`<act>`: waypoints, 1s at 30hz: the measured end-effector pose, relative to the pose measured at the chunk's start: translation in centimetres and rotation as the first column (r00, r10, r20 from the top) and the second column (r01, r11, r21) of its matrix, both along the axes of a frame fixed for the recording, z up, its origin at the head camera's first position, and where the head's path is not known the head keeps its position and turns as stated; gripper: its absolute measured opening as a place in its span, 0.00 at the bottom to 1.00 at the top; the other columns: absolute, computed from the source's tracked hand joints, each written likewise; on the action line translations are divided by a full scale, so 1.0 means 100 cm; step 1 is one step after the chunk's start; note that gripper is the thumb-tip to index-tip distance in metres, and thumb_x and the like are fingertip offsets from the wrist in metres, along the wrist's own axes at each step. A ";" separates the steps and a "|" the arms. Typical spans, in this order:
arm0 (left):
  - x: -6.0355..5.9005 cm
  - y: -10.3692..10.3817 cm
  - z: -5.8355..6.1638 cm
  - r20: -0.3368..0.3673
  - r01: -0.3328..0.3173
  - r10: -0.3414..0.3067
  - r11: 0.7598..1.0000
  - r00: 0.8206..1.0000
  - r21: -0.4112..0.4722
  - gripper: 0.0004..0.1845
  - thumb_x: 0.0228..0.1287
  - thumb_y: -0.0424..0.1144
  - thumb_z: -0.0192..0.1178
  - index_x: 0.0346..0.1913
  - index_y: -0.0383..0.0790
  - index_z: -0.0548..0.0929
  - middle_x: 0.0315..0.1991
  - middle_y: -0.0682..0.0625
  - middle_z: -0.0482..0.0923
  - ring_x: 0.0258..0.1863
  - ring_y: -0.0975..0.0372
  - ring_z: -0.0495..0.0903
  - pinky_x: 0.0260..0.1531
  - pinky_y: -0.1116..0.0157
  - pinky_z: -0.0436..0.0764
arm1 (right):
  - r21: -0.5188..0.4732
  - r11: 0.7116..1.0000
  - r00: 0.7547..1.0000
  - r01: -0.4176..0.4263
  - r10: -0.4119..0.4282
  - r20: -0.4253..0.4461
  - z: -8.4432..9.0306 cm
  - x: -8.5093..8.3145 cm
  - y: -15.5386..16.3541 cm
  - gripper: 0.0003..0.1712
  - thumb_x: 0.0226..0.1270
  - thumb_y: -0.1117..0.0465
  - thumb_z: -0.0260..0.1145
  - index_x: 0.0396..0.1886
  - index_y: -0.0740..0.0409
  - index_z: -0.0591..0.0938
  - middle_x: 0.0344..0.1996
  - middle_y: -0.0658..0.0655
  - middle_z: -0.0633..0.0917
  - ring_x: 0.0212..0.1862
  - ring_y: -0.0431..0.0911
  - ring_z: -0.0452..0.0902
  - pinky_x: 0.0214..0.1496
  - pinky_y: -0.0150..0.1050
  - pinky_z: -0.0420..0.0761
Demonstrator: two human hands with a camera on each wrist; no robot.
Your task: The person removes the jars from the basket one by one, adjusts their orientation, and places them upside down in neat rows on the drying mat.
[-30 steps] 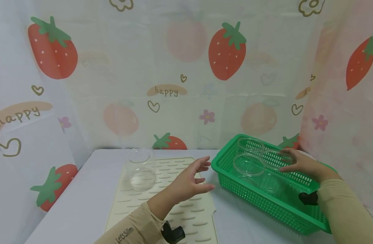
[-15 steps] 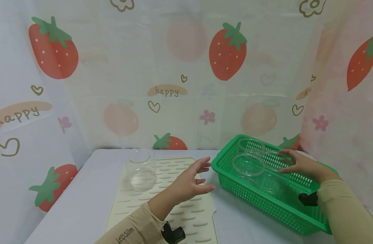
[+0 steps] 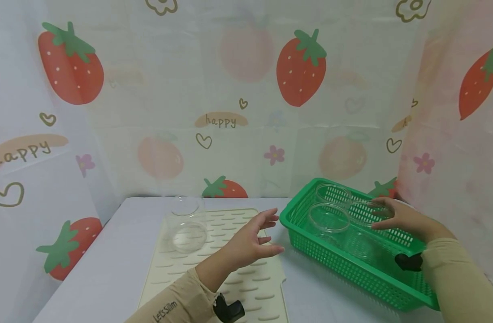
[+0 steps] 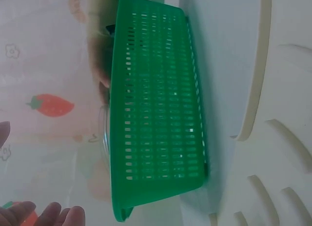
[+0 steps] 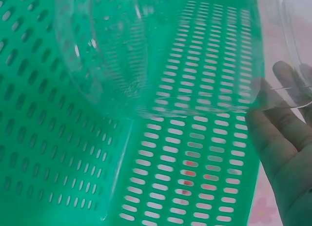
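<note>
The grey table (image 3: 109,269) carries a cream ribbed drying mat (image 3: 238,287) on its left half and a green perforated basket (image 3: 351,264) on its right, the basket's near-left corner just beside the mat's right edge. Three clear glass jars stand upright in the basket: a front jar (image 3: 329,218), a back jar (image 3: 332,194), and the right-hand jar (image 3: 361,214), which is the one being handled. A fourth clear jar (image 3: 184,224) already stands on the far-left part of the mat, well apart from the basket. The right hand (image 3: 404,218) reaches into the basket from the right and its fingers curl round the right-hand jar's rim and wall; the right wrist view shows the fingers (image 5: 282,123) pressed against the glass with the basket floor behind. The left hand (image 3: 250,240) hovers over the mat's right side, fingers spread and relaxed, holding nothing and pointing toward the basket. I judge the step in hand to be the taking hold of that jar inside the basket, with the jar not visibly raised off the basket floor, though the clear glass makes that hard to tell. The next move calls for a firm hold on smooth glass, a straight lift clear of the basket wall and of the front jar standing close by, and a free spot on the mat.
</note>
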State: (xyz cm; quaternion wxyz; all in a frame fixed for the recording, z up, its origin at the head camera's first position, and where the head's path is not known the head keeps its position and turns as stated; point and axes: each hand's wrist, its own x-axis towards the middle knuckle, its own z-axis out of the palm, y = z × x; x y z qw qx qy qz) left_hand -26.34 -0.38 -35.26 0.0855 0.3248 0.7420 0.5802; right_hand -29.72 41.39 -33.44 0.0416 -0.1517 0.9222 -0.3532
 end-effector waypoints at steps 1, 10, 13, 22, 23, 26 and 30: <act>0.000 0.000 0.000 0.000 0.000 0.000 1.000 1.000 -0.001 0.43 0.52 0.37 0.67 0.69 0.49 0.56 0.64 0.46 0.61 0.63 0.59 0.62 0.56 0.64 0.71 | -0.003 1.000 1.000 0.004 -0.004 0.004 0.001 0.001 0.000 0.46 0.56 0.54 0.68 0.65 0.70 0.55 0.63 0.72 0.62 0.63 0.67 0.57 0.53 0.54 0.74; 0.000 0.000 0.000 -0.006 0.000 0.000 1.000 1.000 -0.011 0.43 0.52 0.37 0.67 0.69 0.48 0.55 0.64 0.46 0.60 0.63 0.60 0.62 0.56 0.66 0.71 | -0.067 0.998 1.000 0.004 -0.005 -0.008 0.012 0.008 0.007 0.43 0.59 0.59 0.65 0.66 0.68 0.52 0.63 0.71 0.60 0.63 0.68 0.55 0.48 0.36 0.75; -0.001 -0.001 0.000 -0.013 -0.003 0.003 1.000 1.000 -0.012 0.43 0.52 0.38 0.67 0.69 0.48 0.56 0.64 0.47 0.61 0.63 0.60 0.62 0.56 0.65 0.71 | -0.089 0.996 1.000 -0.007 0.005 -0.027 0.017 0.010 0.007 0.42 0.60 0.60 0.64 0.66 0.67 0.52 0.64 0.70 0.59 0.63 0.68 0.54 0.46 0.29 0.73; -0.002 -0.002 0.000 -0.013 -0.005 0.005 1.000 1.000 -0.010 0.42 0.52 0.38 0.67 0.69 0.49 0.56 0.63 0.48 0.61 0.63 0.60 0.62 0.56 0.65 0.71 | -0.111 0.993 0.992 -0.032 0.018 -0.122 0.034 0.014 0.008 0.41 0.61 0.62 0.62 0.67 0.65 0.50 0.61 0.64 0.65 0.56 0.32 0.68 0.45 0.26 0.74; -0.002 -0.002 0.000 -0.015 -0.007 0.006 1.000 1.000 -0.012 0.42 0.52 0.38 0.67 0.69 0.49 0.56 0.63 0.48 0.61 0.63 0.60 0.62 0.56 0.65 0.71 | -0.114 0.993 0.991 -0.033 0.017 -0.136 0.036 0.015 0.008 0.40 0.61 0.63 0.63 0.67 0.64 0.52 0.60 0.61 0.67 0.53 0.27 0.68 0.45 0.25 0.74; -0.001 -0.003 0.001 -0.018 -0.015 0.015 1.000 1.000 -0.018 0.42 0.52 0.39 0.67 0.69 0.49 0.56 0.63 0.51 0.62 0.63 0.61 0.63 0.56 0.65 0.71 | -0.106 0.994 0.984 -0.036 0.017 -0.175 0.042 0.017 0.008 0.39 0.60 0.64 0.63 0.66 0.64 0.53 0.58 0.52 0.68 0.52 0.26 0.67 0.44 0.25 0.74; -0.001 -0.004 0.001 -0.016 -0.020 0.020 1.000 1.000 -0.022 0.42 0.52 0.39 0.67 0.69 0.50 0.57 0.62 0.53 0.63 0.63 0.61 0.62 0.56 0.65 0.71 | -0.078 0.997 0.978 -0.019 0.002 -0.208 0.053 0.020 0.008 0.40 0.58 0.66 0.64 0.66 0.63 0.54 0.58 0.44 0.66 0.52 0.25 0.64 0.44 0.24 0.73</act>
